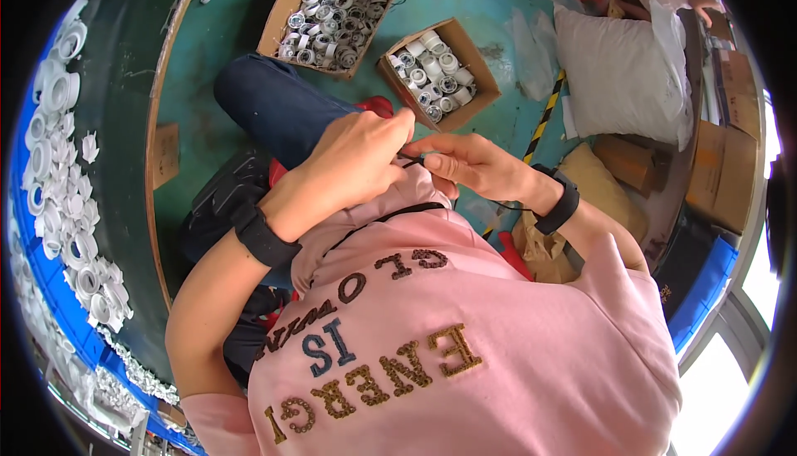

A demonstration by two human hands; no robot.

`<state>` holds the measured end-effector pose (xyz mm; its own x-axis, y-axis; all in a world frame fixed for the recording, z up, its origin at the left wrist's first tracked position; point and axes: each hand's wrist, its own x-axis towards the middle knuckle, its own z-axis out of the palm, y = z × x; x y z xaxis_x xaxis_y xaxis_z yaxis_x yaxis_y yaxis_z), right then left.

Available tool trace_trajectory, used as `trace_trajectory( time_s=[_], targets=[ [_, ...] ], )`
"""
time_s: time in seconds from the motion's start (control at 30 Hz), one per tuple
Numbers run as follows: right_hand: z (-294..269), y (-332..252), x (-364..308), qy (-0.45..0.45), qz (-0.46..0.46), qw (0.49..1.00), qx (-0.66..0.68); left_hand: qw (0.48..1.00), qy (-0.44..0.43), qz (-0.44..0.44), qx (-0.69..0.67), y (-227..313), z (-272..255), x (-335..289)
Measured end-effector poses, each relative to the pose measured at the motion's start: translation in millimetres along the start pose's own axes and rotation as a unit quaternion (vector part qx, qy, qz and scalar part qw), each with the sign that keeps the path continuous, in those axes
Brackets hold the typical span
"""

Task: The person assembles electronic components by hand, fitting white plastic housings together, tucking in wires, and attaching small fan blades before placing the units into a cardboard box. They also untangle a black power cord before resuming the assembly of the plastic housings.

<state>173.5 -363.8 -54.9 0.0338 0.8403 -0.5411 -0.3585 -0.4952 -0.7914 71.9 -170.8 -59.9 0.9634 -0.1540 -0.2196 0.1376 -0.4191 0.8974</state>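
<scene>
Both of my hands meet in front of my waist, above my lap. My left hand [359, 156] is closed, with its fingers bent inward, and what lies inside them is hidden. Close beside it, my right hand [480, 165] pinches a thin black cord [410, 160] between thumb and fingers; only a short dark piece shows between the hands. A black band [264, 238] circles my left wrist, and another black band [560, 200] is on my right wrist. More thin black cord crosses the front of my pink shirt [465, 307].
Two cardboard boxes stand on the green floor ahead: a larger box [274, 18] of white ring-shaped parts and a smaller box [490, 97] of white cylindrical parts. White plastic pieces [62, 157] line the bench at left. A stuffed white sack [618, 74] and cartons [721, 174] are at right.
</scene>
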Motion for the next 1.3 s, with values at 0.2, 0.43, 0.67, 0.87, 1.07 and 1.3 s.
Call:
trace_trajectory(
  time_s=[0.2,0.43,0.67,0.87,1.07,1.3],
  targets=[
    [-3,7,0,0.012,-0.01,1.0,0.02,0.979,-0.161,-0.104,0.07,9,-16,8],
    [8,-3,-5,0.041,-0.036,0.994,-0.09,0.965,-0.149,-0.132,-0.169,-12,3,-3],
    [19,0,-12,0.086,-0.208,0.898,-0.377,0.944,-0.213,-0.153,-0.199,0,-16,-1],
    [24,26,-28,0.114,-0.23,0.879,-0.402,0.886,-0.253,-0.21,-0.328,-6,9,-2],
    [-28,63,-14,-0.019,-0.035,0.999,0.02,0.958,-0.206,-0.135,-0.144,-29,9,-12],
    [-212,295,48,0.436,0.266,0.86,-0.011,0.91,0.114,-0.322,-0.234,-51,-33,-75]
  ],
)
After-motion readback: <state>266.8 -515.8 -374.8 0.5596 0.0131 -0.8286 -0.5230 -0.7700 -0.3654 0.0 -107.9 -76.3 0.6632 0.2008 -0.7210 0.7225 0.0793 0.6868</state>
